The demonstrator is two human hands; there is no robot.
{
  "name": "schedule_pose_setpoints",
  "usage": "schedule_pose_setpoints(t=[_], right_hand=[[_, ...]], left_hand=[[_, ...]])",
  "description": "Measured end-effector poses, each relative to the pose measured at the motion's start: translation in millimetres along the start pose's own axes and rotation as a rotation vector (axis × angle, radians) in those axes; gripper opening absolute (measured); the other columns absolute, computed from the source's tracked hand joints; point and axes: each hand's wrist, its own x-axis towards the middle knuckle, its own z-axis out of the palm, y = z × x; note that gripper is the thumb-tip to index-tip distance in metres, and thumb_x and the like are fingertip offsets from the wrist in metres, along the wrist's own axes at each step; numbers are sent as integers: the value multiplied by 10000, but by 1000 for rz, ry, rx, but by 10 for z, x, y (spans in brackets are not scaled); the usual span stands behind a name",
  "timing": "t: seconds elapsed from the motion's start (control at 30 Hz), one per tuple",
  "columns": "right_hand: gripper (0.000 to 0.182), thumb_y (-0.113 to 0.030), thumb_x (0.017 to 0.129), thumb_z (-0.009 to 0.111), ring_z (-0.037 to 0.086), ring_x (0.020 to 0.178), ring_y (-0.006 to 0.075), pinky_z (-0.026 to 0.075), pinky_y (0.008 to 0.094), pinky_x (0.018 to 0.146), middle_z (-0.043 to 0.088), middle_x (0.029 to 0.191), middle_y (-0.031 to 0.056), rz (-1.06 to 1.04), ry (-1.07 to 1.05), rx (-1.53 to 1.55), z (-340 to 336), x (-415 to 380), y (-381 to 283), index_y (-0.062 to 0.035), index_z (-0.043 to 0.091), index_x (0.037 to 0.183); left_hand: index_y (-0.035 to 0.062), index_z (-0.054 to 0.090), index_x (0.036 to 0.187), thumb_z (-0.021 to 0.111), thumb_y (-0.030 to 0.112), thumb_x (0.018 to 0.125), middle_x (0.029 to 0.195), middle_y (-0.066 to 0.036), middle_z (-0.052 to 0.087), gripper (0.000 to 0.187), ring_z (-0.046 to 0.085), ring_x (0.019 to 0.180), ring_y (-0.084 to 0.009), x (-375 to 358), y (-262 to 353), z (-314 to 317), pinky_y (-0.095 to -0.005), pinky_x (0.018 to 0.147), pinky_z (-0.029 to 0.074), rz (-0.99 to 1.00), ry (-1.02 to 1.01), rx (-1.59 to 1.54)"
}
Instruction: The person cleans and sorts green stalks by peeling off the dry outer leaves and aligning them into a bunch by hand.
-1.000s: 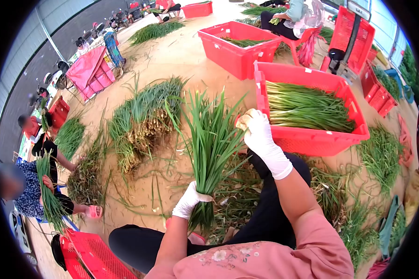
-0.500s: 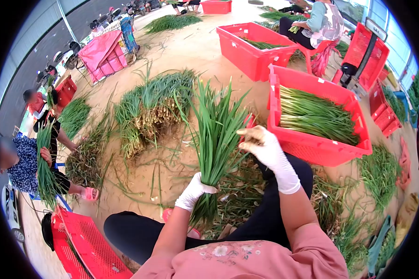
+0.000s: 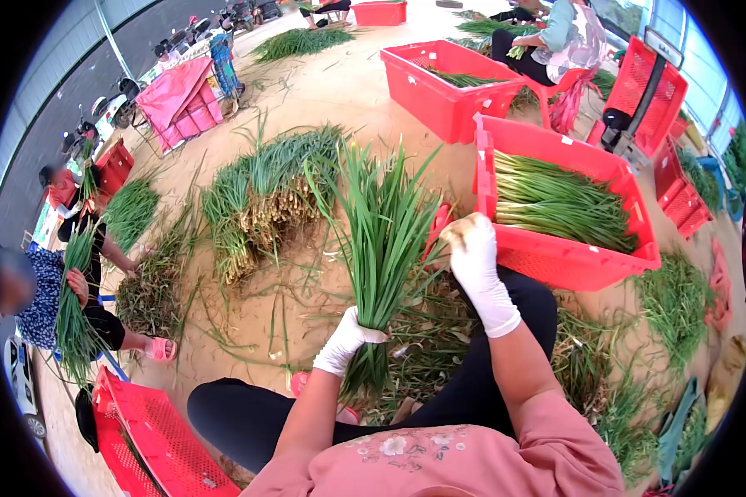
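Observation:
A thick bunch of garlic chives (image 3: pixel 373 240) stands upright above my lap, its long green leaves fanned out at the top. Wrapped around its lower part is my left hand (image 3: pixel 352 338), in a white glove, closed on it. To the right of the leaves, my right hand (image 3: pixel 472 248) is raised in a white glove with stained fingertips. Its fingers are curled together, and whatever they may hold is hidden. Just beyond that hand stands a red crate (image 3: pixel 568 269) with garlic chives (image 3: pixel 559 203) laid lengthwise inside.
A large pile of garlic chives (image 3: pixel 269 195) lies on the floor ahead. Another red crate (image 3: pixel 439 103) stands behind the near one. At left a person (image 3: pixel 37 286) holds a green bunch. Red baskets (image 3: pixel 162 439) are at lower left; loose leaves (image 3: pixel 427 348) litter the floor.
My right hand has shifted slightly right, away from the leaves, and its fingers have curled in more. My left hand keeps its hold on the bunch.

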Motion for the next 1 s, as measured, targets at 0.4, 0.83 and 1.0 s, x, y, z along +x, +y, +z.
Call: schedule_pose_setpoints(t=[0.4,0.83,1.0], right_hand=[[201,-156,811,632,436,600,44,388,203,537,525,728,-56,865,-233,1197,-159,76,166,-47,623,980],[442,-224,806,645,377,534,34,286,182,447,517,735,-22,782,-361,1136,-398,627,205,38,509,1136],[276,-191,790,638,474,570,127,370,269,500,527,725,41,525,-303,676,-161,602,384,5,593,979]], left_hand=[[18,627,843,687,-53,528,756,-17,628,328,581,694,-112,-13,-79,7,-271,685,472,-47,-28,133],[8,633,840,707,-67,514,768,-24,633,343,580,695,-117,22,-146,-46,-288,699,482,-46,-37,201],[22,633,867,699,-66,510,781,-3,628,374,565,717,-106,6,-175,-27,-272,715,464,-92,-80,233]])
